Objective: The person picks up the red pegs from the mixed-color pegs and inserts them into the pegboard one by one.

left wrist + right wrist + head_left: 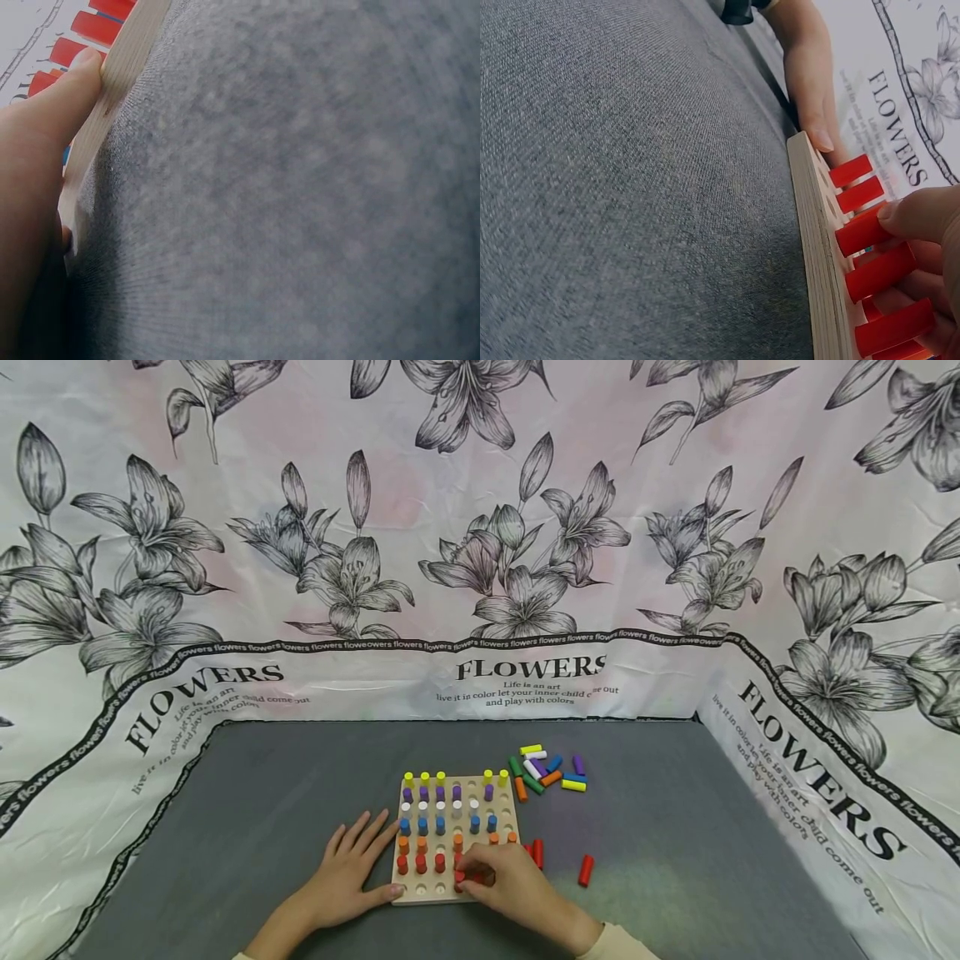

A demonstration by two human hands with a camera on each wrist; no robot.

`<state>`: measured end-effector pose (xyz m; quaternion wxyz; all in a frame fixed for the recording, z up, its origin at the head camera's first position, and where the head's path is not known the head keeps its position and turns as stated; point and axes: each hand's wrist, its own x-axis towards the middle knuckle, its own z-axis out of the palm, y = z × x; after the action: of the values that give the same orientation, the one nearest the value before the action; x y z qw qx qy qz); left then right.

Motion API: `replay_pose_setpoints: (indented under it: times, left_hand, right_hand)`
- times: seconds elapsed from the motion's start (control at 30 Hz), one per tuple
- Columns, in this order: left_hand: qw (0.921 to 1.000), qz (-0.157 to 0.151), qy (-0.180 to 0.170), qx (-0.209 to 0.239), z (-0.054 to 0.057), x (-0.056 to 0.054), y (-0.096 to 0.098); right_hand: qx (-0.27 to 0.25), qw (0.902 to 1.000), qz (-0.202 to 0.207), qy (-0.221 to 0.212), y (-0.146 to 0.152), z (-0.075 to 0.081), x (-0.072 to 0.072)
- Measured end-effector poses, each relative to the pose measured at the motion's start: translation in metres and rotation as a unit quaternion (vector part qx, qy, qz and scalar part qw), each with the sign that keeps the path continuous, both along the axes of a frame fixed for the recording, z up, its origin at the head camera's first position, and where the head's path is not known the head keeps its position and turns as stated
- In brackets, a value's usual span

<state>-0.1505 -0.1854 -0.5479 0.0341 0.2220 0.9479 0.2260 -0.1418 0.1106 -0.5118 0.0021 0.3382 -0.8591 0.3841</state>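
Observation:
A wooden pegboard [431, 900] lies on the grey table, holding rows of yellow, purple, white, blue, orange and red pegs. My left hand [347, 870] rests flat at its left side, fingers spread, with the thumb on the front left corner. In the right wrist view my right hand [926, 217] pinches a red peg [861, 231] between thumb and fingers at the board's front row. Whether the peg's lower end is fully in a hole, I cannot tell. More red pegs [881, 274] stand nearby in the board. My right hand hides part of the board's front right in the head view.
Loose pegs in several colours, among them an orange peg [521, 789], lie beyond the board's back right corner. A lone red peg [586, 870] lies to the right, and others lie beside my right hand. A flower-printed cloth [525, 685] hangs behind the table.

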Motion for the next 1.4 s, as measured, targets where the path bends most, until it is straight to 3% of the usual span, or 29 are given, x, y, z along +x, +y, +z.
replay_pose_setpoints:
  times: [0.43, 0.73, 1.23, 1.4]
  left_hand:
    - [0.9999, 0.004, 0.008, 0.010, 0.0006, 0.0016, 0.0002]
    - [1.0000, 0.000, 0.005, 0.000, -0.0006, 0.0006, 0.0007]
    - [1.0000, 0.003, 0.004, 0.004, -0.0015, -0.0001, 0.0002]
    - [1.0000, 0.001, 0.004, 0.003, -0.0009, -0.0004, -0.0002]
  right_hand:
    - [-0.016, 0.9996, -0.003, -0.022, 0.0009, -0.0055, -0.0002]
    - [0.006, 0.9998, -0.008, -0.020, 0.0011, -0.0030, 0.0005]
    - [-0.013, 0.9997, -0.002, -0.020, 0.0025, -0.0027, -0.0002]
    - [-0.043, 0.9989, -0.001, -0.019, 0.0039, 0.0001, -0.0003]
